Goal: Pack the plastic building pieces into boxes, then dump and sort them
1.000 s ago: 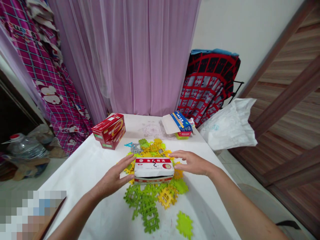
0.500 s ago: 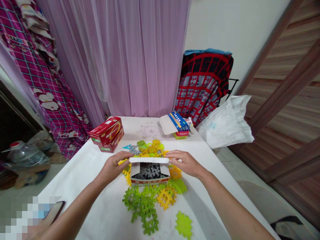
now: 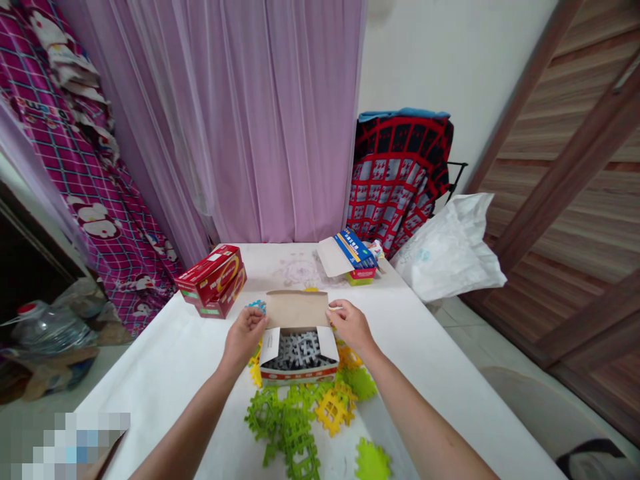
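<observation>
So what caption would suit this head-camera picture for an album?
Both hands, left hand and right hand, hold the lid of a small box open over grey pieces.

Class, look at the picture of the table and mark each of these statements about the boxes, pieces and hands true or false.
1. The small box in front of the person stands open. True.
2. It holds yellow pieces. False: the pieces inside are grey.
3. The left hand and right hand touch the lid flap. True.
4. The red boxes sit right of the open box. False: they sit on its left.
5. Green pieces lie on the white table. True.
</observation>
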Motion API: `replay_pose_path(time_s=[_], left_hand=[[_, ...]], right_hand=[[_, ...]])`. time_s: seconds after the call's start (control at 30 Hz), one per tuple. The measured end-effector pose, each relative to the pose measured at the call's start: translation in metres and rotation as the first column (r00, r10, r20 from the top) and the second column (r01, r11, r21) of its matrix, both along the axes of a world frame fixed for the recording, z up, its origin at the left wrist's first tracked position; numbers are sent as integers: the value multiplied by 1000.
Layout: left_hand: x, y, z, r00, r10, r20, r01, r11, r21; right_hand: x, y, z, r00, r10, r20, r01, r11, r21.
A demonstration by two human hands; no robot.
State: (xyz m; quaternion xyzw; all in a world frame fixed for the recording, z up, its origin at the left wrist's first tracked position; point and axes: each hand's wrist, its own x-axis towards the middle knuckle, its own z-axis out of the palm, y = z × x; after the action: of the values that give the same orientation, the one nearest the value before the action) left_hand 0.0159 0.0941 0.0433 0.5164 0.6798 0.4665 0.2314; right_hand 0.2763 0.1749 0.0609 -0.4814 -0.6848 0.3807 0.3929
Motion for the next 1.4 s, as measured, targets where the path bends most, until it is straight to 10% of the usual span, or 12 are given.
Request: replay_pose_path(time_s=[0.23, 0.93, 1.2, 1.4], left_hand=[[1, -26, 24, 960, -90, -267, 79, 996, -51], [18, -31, 91, 665, -477, -575, 51, 797, -602], [45, -24, 111, 593, -595, -543, 15, 682, -731], [29, -20, 126, 683, -667, -299, 178, 549, -817]], right_hand=[[19, -19, 8, 969, 88, 232, -121, 984, 133], [22, -25, 60, 644, 373, 668, -296, 926, -232], [2, -36, 91, 446, 325, 834, -306, 931, -200], [1, -31, 100, 384, 365, 848, -317, 915, -251]])
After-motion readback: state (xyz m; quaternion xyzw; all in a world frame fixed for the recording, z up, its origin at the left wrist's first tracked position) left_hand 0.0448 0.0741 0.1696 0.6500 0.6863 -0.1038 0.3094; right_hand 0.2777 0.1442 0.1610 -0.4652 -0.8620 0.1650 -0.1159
